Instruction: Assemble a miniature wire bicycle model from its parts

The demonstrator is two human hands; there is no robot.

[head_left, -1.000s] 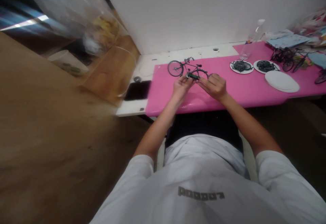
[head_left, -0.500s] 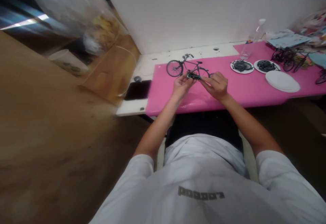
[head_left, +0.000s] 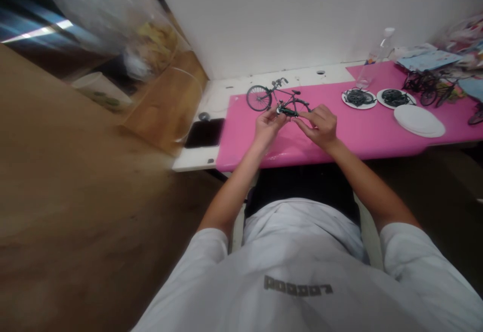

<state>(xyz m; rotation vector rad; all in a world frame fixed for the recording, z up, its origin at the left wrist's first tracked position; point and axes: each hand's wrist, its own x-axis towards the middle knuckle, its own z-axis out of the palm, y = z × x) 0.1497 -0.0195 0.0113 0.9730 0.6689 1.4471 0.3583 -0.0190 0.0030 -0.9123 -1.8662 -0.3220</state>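
A dark model bicycle stands upright on the pink covering, its front wheel and handlebars toward the left. My left hand is closed at the lower middle of its frame, fingers around the crank area. My right hand pinches with thumb and forefinger near the back end of the chain guard, beside the rear wheel. The fingers partly cover the rear wheel and the pedals. Whether a tiny loose part sits between the right fingertips is too small to make out.
To the right, two white plates hold dark bicycle parts, with stacked white plates in front. More model bicycles and a clear bottle stand behind. A black tablet-like object lies left, near a wooden box.
The bicycle's handlebars have turned slightly. My right thumb has dropped a little away from the forefinger; both hands stay at the same spot on the bicycle.
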